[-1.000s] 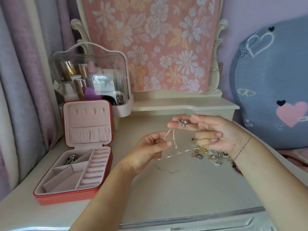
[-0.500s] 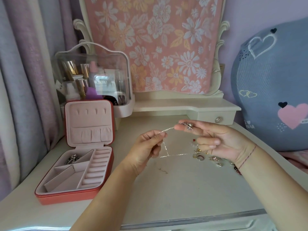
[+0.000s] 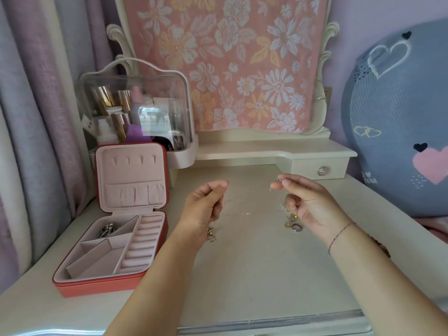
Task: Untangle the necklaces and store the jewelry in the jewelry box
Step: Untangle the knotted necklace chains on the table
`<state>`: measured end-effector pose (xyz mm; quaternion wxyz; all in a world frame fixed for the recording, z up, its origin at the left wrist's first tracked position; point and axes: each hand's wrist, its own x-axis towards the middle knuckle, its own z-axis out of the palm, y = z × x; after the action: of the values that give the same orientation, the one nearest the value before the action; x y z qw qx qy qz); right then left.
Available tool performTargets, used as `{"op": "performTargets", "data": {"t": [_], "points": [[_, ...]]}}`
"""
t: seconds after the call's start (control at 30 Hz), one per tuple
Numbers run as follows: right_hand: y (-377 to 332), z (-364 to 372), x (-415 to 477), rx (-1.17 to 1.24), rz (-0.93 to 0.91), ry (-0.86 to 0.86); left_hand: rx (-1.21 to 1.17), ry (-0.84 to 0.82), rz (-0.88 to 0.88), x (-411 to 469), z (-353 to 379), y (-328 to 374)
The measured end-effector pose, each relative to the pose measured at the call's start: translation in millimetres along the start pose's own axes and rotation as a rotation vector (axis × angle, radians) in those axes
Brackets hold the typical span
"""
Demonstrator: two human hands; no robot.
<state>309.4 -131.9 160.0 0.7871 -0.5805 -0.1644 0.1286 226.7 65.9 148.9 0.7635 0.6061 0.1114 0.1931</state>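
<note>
The worktop (image 3: pixel 254 263) fills my view, with the open jewelry box (image 3: pixel 97 287) at 8 o'clock and a silver piece (image 3: pixel 108 230) in its back-left compartment. Near centre, my left hand (image 3: pixel 203 207) and right hand (image 3: pixel 308 204) are raised apart. Each grip is pinched on an end of the necklace (image 3: pixel 247 213), which sags between them, so thin I barely trace it. I judge it near weightless, limp and quick to snag or kink, so I'd hold it by its ends, never mid-chain. Loose rings (image 3: pixel 293 224) lie at 5 o'clock, just below the right hand, and a gold charm (image 3: pixel 211 235) lies by the left wrist.
</note>
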Motion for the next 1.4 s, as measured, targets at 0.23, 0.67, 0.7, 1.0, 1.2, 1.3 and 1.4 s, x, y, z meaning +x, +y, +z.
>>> {"op": "performTargets", "data": {"t": [0.23, 0.67, 0.7, 1.0, 1.2, 1.3, 1.4], "points": [[6, 2, -2, 0.034, -0.086, 0.018, 0.129, -0.028, 0.054, 0, 0, 0], [6, -1, -8, -0.130, -0.127, -0.027, 0.391, 0.049, 0.059, -6, 7, -3], [5, 0, -9, -0.134, -0.112, -0.019, 0.414, 0.054, 0.065, -7, 9, -4], [11, 3, -3, -0.003, -0.169, -0.143, 0.652, 0.050, 0.163, -10, 12, -11], [14, 11, -9, -0.138, -0.119, -0.159, 0.474, -0.123, 0.150, -13, 19, -12], [15, 15, -10, -0.197, -0.107, -0.174, 0.440, -0.167, 0.144, -14, 20, -14], [16, 17, -11, -0.223, -0.113, -0.175, 0.394, -0.211, 0.125, -15, 22, -13]]}}
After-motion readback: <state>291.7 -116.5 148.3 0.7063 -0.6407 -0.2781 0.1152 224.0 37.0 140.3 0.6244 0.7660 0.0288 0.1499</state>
